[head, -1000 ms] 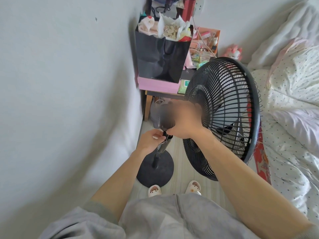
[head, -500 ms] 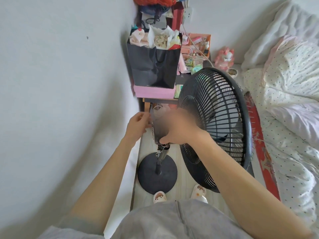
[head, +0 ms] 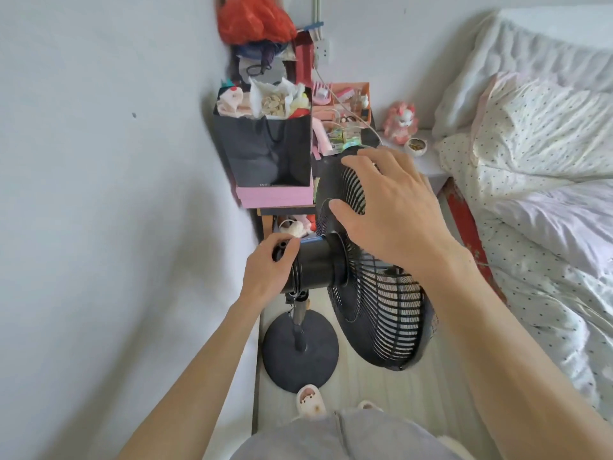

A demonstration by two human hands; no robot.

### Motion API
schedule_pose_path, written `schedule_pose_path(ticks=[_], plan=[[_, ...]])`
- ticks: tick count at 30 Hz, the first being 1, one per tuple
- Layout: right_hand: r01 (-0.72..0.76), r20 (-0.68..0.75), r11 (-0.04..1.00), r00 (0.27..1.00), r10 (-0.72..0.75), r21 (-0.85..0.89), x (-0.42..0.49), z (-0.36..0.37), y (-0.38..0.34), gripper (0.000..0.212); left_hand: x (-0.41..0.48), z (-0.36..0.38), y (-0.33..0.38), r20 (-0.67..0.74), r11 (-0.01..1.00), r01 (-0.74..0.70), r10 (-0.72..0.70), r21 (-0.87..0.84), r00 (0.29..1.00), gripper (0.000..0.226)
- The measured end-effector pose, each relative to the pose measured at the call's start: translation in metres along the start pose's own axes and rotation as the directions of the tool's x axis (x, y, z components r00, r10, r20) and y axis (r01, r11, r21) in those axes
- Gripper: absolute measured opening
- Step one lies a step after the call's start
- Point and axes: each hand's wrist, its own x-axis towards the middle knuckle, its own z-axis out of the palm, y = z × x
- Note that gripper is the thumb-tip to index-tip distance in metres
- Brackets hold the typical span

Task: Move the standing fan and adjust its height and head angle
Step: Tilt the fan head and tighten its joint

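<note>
From the head camera, the standing fan [head: 381, 300] is on a narrow strip of pale plank floor [head: 381, 396], between a white wall [head: 99, 194] on the left and a bed [head: 547, 200] on the right. Its round black base [head: 300, 355] sits just beside the wall's foot, and the pole [head: 298, 327] rises from it to the motor housing [head: 318, 267]. The grille [head: 391, 327] faces the bed.

The left hand [head: 268, 270] curls its fingers round the rear end of the motor housing, gripping it. The right hand [head: 391, 207] lies spread over the upper back of the grille, with the fingers relaxed and splayed and the thumb resting on the wires.

Behind the fan, a small bench [head: 267, 224] stands in the corner. It carries a pink box [head: 275, 195] with a stuffed black paper bag [head: 265, 151] on top and pink clutter beside them. A red plastic bag [head: 255, 21] hangs above. A pink plush toy [head: 401, 121] and a small bowl [head: 417, 146] sit near the bed's head. The bed has white dotted bedding and a red side rail. A pale slipper [head: 310, 398] touches the floor just in front of the base.
</note>
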Motion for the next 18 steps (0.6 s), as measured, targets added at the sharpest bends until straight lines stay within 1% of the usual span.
schedule_pose_path(ticks=[2, 5, 7, 8, 10, 11, 13, 14, 15, 16, 17, 18], plan=[[-0.051, 0.016, 0.999, 0.999, 0.051, 0.018, -0.007, -0.002, 0.016, 0.073, 0.001, 0.000, 0.000, -0.005, 1.000, 0.003, -0.003, -0.010, 1.000, 0.015], [-0.119, 0.097, 0.987, 0.989, 0.108, 0.108, -0.022, 0.004, 0.037, 0.085, 0.002, 0.001, 0.004, -0.018, 0.999, -0.016, 0.016, 0.039, 1.000, 0.017], [-0.142, 0.143, 0.973, 0.983, 0.117, 0.180, -0.033, 0.012, 0.044, 0.090, 0.004, 0.003, 0.008, -0.034, 0.992, -0.022, 0.027, 0.125, 0.999, 0.018], [-0.142, 0.141, 0.965, 0.984, 0.112, 0.222, -0.039, 0.015, 0.048, 0.091, 0.004, 0.005, 0.012, -0.064, 0.976, -0.047, 0.062, 0.211, 0.996, 0.020], [-0.134, 0.093, 0.945, 0.989, 0.111, 0.298, -0.050, 0.022, 0.052, 0.091, 0.004, 0.008, 0.016, -0.138, 0.909, -0.109, 0.178, 0.401, 0.974, 0.025], [-0.121, 0.055, 0.935, 0.993, 0.109, 0.334, -0.053, 0.024, 0.054, 0.091, 0.004, 0.011, 0.021, -0.163, 0.870, -0.147, 0.249, 0.470, 0.955, 0.026], [-0.107, 0.005, 0.925, 0.994, 0.113, 0.365, -0.057, 0.030, 0.055, 0.091, 0.000, 0.020, 0.027, -0.151, 0.794, -0.192, 0.335, 0.577, 0.930, 0.028], [-0.101, -0.010, 0.924, 0.994, 0.113, 0.368, -0.059, 0.032, 0.055, 0.090, -0.004, 0.025, 0.029, -0.133, 0.751, -0.188, 0.345, 0.632, 0.929, 0.029], [-0.087, -0.034, 0.926, 0.994, 0.107, 0.367, -0.061, 0.033, 0.057, 0.089, -0.007, 0.031, 0.032, -0.096, 0.686, -0.185, 0.350, 0.703, 0.932, 0.032], [-0.079, -0.048, 0.929, 0.994, 0.103, 0.363, -0.061, 0.034, 0.056, 0.089, -0.008, 0.036, 0.032, -0.044, 0.613, -0.185, 0.339, 0.768, 0.940, 0.035], [-0.072, -0.062, 0.931, 0.993, 0.101, 0.357, -0.063, 0.037, 0.055, 0.088, -0.010, 0.038, 0.029, -0.001, 0.559, -0.186, 0.318, 0.808, 0.948, 0.036], [-0.064, -0.076, 0.929, 0.992, 0.098, 0.364, -0.063, 0.036, 0.055, 0.088, -0.008, 0.039, 0.031, 0.001, 0.561, -0.181, 0.305, 0.808, 0.952, 0.037]])
